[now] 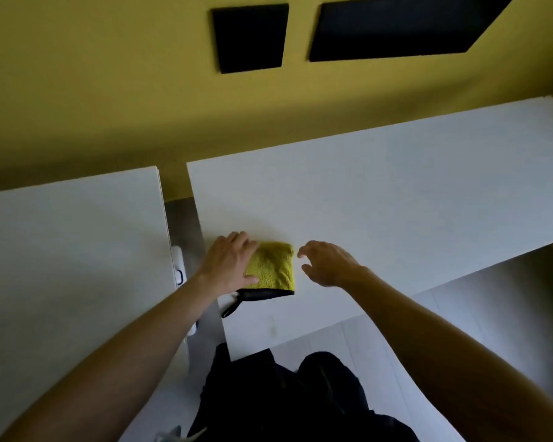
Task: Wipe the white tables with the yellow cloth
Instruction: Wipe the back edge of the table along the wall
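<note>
On the Right-Hand White Table: Cloth Position and Hand State

Near the left edge of the right-hand white table (380,193), the yellow cloth (273,266) lies folded into a rough square, flat on the surface. A dark border runs along its near edge. A dark loop (230,309) trails from its near left corner and lies by the table's left edge.

Left hand (227,264): fingers extended and flat, palm down, resting on the left part of the cloth. The thumb lies across the cloth's near left area. Nothing is gripped.

Right hand (328,263): fingers loosely curled and spread, holding nothing. It sits just beside the right edge of the cloth. Contact with the cloth or the table cannot be confirmed.

A narrow gap separates this table from the left-hand white table (71,250). A white fitting (180,269) shows in the gap; its type cannot be determined.

Behind both tables stands a yellow wall (109,74) carrying two black panels (249,38), side by side. The person's dark trousers (284,397) show at the near table edge.
</note>
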Tool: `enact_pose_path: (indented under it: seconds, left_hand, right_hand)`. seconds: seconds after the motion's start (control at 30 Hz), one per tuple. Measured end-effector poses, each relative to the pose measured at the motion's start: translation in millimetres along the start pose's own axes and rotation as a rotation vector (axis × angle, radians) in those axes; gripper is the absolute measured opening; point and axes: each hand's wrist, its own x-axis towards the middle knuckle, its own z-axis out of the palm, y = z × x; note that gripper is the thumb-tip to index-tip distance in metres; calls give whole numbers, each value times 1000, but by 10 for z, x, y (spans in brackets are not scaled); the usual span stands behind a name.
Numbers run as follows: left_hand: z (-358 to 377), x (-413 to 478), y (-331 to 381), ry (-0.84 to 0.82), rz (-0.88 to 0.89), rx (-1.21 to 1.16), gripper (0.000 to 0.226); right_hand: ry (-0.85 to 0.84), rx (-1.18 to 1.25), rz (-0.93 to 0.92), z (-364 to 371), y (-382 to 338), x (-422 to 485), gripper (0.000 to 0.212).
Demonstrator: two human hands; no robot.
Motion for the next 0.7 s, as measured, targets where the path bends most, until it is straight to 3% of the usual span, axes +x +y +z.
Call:
enact_pose_path:
  seconds: [0.1, 0.17, 0.4, 0.5, 0.57, 0.63, 0.7]
  left_hand:
    - [99, 161, 71, 74, -20, -40, 99]
    - [105, 304, 104, 4, -54, -108, 102]
    - [34, 443, 226, -110, -177, -196, 67]
    - [39, 330, 182, -114, -435, -350, 59]
    - [86, 251, 115, 0, -677, -476, 58]
    - [118, 194, 95, 224, -895, -423, 68]
    - [140, 200, 241, 329, -980, -275, 76]
  right_hand:
    - [23, -9, -33, -123, 103, 181, 38]
    - [37, -16, -72, -212, 167, 328, 36]
    - [74, -14, -286, -459, 301, 1011, 30]
    - [45, -39, -406, -549, 276, 1256, 31]
    - [72, -35, -460, -592, 271, 1389, 32]
    - [119, -4, -506, -615, 272, 1516, 34]
    - [176, 30, -544, -589, 282, 1621, 37]
